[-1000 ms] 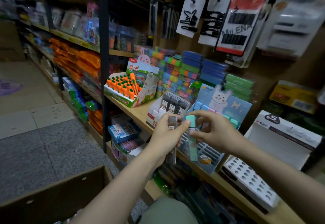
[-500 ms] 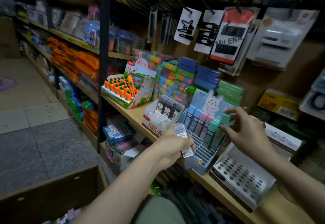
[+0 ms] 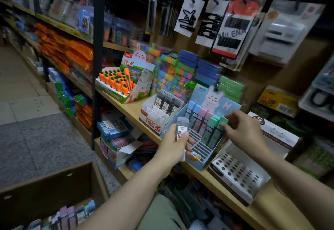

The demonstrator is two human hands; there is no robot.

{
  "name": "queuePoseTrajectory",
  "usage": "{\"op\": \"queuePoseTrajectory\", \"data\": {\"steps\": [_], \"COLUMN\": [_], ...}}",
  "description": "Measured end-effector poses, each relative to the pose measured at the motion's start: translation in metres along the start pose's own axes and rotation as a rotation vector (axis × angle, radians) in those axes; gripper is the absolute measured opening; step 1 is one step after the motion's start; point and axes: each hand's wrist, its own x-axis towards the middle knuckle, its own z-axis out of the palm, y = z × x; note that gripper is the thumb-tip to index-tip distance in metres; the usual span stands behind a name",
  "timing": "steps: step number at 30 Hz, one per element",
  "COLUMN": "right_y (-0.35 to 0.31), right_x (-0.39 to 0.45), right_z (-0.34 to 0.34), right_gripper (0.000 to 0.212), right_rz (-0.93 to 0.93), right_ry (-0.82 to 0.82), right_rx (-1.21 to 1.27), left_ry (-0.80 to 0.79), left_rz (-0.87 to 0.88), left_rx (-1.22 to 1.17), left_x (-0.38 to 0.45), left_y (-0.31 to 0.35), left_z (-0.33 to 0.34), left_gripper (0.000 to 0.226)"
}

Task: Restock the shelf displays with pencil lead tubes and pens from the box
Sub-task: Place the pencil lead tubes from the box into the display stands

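Note:
My left hand [image 3: 174, 145] grips a grey pencil lead tube [image 3: 182, 128] upright in front of the blue bunny display box [image 3: 196, 159] on the wooden shelf [image 3: 132, 108]. My right hand [image 3: 242, 130] pinches the top of a mint-green lead tube [image 3: 219, 130] standing in the display's right slot, beside other green, pink and blue tubes [image 3: 197, 119]. A white display box [image 3: 153, 119] with dark grey lead tubes sits just left of it. The cardboard stock box [image 3: 45, 190] stands at bottom left, with several tubes [image 3: 72, 215] in it.
A carrot-eraser display [image 3: 122, 85] sits further left on the shelf. A white perforated pen stand [image 3: 236, 175] lies to the right of the bunny box. Stacked coloured erasers [image 3: 180, 72] fill the back. Hair-clip cards [image 3: 233, 29] hang above. A black shelf post [image 3: 98, 58] stands at left.
My right hand carried the mint-green tube from my left hand to the bunny display and set it in the right slot. My left hand stayed, holding the grey tube.

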Motion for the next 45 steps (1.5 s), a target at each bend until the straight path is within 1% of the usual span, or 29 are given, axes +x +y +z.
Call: {"op": "queuePoseTrajectory", "data": {"steps": [3,6,8,10,16,17,19,20,22,23,24,26,28,29,31,33,35,38,40,42,45], "right_y": [0.0,-0.003,-0.005,-0.008,-0.015,-0.018,-0.031,-0.042,-0.064,-0.073,-0.08,-0.09,-0.093,-0.094,-0.093,-0.093,-0.093,-0.095,-0.097,-0.098,-0.098], "right_x": [0.0,-0.004,-0.005,-0.004,-0.003,-0.003,-0.003,-0.002,0.003,0.005,0.007,0.013,0.022,0.029,0.049,0.068,0.084,0.098,0.102,0.105,0.107], "right_z": [0.003,0.006,0.007,0.007,-0.001,-0.003,-0.008,-0.008,-0.002,0.004,0.009,0.018,0.023,0.023,0.022,0.023,0.03,0.047,0.058,0.068,0.079], "right_gripper": [0.02,0.027,0.03,0.03,0.029,0.03,0.028,0.028,0.033,0.036,0.035,0.027,0.021,0.02,0.02,0.02,0.02,0.018,0.017,0.016,0.016], "right_rz": [0.009,-0.038,-0.087,-0.115,-0.149,-0.168,-0.179,-0.159,-0.105,-0.091,-0.088,-0.074,-0.064,-0.072,-0.096,-0.108,-0.134,-0.193,-0.22,-0.244,-0.277], "right_ry": [-0.044,-0.023,0.0,0.005,-0.03,-0.008,0.016,-0.028,-0.213,-0.28,-0.311,-0.325,-0.327,-0.302,-0.189,-0.067,0.009,0.06,0.056,0.036,-0.002], "right_rx": [-0.006,-0.094,-0.164,-0.225,-0.305,-0.275,-0.092,0.032,0.227,0.258,0.256,0.285,0.378,0.391,0.342,0.311,0.29,0.199,0.164,0.124,0.042], "left_ry": [0.029,0.024,0.018,0.026,0.042,0.04,0.025,0.013,-0.018,-0.029,-0.034,-0.028,0.018,0.07,0.225,0.363,0.41,0.336,0.287,0.265,0.278], "left_rz": [-0.063,-0.102,-0.065,-0.035,0.001,0.011,0.033,0.043,0.061,0.069,0.078,0.108,0.159,0.189,0.219,0.206,0.179,0.163,0.15,0.134,0.137], "left_rx": [-0.023,-0.052,-0.01,-0.018,-0.037,-0.033,-0.031,-0.033,-0.022,0.002,0.034,0.109,0.194,0.223,0.264,0.332,0.413,0.581,0.669,0.685,0.652], "left_x": [0.002,0.0,-0.001,-0.003,-0.006,-0.006,-0.002,0.0,0.005,0.007,0.01,0.017,0.026,0.031,0.041,0.051,0.058,0.067,0.072,0.078,0.085], "left_y": [-0.002,-0.003,-0.004,-0.003,0.0,0.001,0.005,0.007,0.011,0.012,0.012,0.01,0.006,0.004,0.0,-0.003,-0.006,-0.011,-0.014,-0.016,-0.019], "left_z": [-0.003,-0.004,-0.005,-0.006,-0.008,-0.008,-0.01,-0.01,-0.012,-0.014,-0.017,-0.026,-0.04,-0.048,-0.066,-0.082,-0.091,-0.092,-0.09,-0.088,-0.088], "left_gripper": [0.01,0.01,0.009,0.014,0.016,0.017,0.016,0.015,0.014,0.015,0.017,0.018,0.016,0.015,0.016,0.025,0.041,0.086,0.109,0.121,0.129]}}
